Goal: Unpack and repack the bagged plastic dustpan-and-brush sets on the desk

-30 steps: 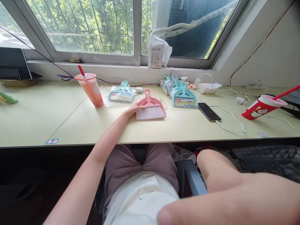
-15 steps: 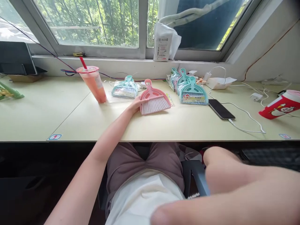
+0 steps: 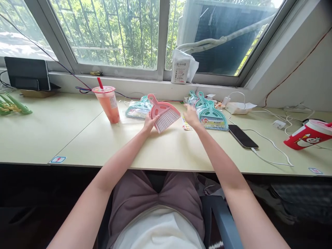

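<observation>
My left hand (image 3: 149, 123) is closed on the lower left side of a pink mini dustpan (image 3: 155, 110) with a white-bristled brush (image 3: 167, 118) nested in it. The set is tilted, its handle pointing up and left. My right hand (image 3: 191, 117) is over the desk to the right of the pink set, apart from it. Its fingers are blurred and partly hidden, so their grip cannot be made out. Just below it lies a small printed card (image 3: 186, 125). Right beside that hand stand several teal dustpan-and-brush sets (image 3: 212, 117) in clear wrapping.
Another wrapped teal set (image 3: 137, 110) lies behind my left hand. A tall drink cup (image 3: 109, 107) stands to the left. On the right are a charging phone (image 3: 242, 136), white cables and a tilted red cup (image 3: 307, 135). A tissue pack (image 3: 181, 71) sits on the sill.
My right hand has moved from close before the camera out over the desk, beside the card. My left hand has turned the pink set so it tilts left, and shifted it slightly left.
</observation>
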{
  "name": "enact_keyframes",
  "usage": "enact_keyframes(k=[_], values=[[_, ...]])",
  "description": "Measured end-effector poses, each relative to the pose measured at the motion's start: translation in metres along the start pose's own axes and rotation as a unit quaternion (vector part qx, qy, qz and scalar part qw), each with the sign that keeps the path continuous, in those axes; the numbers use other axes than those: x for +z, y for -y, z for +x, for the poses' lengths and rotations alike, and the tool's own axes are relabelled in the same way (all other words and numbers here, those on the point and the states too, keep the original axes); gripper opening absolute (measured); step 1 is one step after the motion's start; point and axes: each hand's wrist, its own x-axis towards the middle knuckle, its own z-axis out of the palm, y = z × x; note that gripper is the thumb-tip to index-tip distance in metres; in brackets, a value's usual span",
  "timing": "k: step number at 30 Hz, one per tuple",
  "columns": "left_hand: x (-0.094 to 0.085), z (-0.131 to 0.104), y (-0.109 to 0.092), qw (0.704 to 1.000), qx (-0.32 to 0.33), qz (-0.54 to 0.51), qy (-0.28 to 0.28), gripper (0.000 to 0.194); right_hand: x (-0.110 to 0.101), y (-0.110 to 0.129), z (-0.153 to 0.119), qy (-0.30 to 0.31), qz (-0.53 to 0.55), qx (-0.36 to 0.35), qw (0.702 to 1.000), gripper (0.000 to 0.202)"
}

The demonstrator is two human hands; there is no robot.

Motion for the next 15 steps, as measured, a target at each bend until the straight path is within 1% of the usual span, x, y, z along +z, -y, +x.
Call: enact_keyframes(k=[1,3,4,5,7,9,10,12,15], values=[[0.000,0.001,0.001,1.000,-0.009,0.005,-0.012,0.059,0.008,-0.003,0.004,0.015,-0.009,0.030,0.999,0.032],[-0.001,0.002,0.003,0.999,-0.021,0.014,-0.024,0.057,0.024,-0.007,0.006,0.071,-0.028,0.110,0.991,0.032],[-0.002,0.002,0.004,0.999,-0.020,0.017,-0.025,0.056,0.032,-0.008,0.005,0.123,-0.038,0.160,0.979,0.039],[-0.002,0.002,0.004,0.999,-0.015,0.020,-0.023,0.055,0.039,-0.008,0.003,0.163,-0.037,0.187,0.968,0.045],[-0.003,0.002,0.004,1.000,-0.003,0.022,-0.016,0.053,0.047,-0.009,-0.001,0.199,-0.006,0.190,0.961,0.051],[-0.003,0.000,0.002,1.000,-0.004,0.023,-0.008,0.052,0.049,-0.011,-0.004,0.192,0.030,0.174,0.965,0.050],[-0.003,0.000,0.000,1.000,-0.006,0.025,-0.005,0.052,0.048,-0.012,-0.005,0.182,0.037,0.180,0.966,0.049],[-0.002,-0.002,-0.003,1.000,-0.004,0.029,0.004,0.052,0.045,-0.016,-0.005,0.158,0.026,0.227,0.961,0.052],[0.000,-0.003,-0.005,0.999,0.011,0.037,0.015,0.054,0.042,-0.022,-0.004,0.145,0.001,0.304,0.942,0.065]])
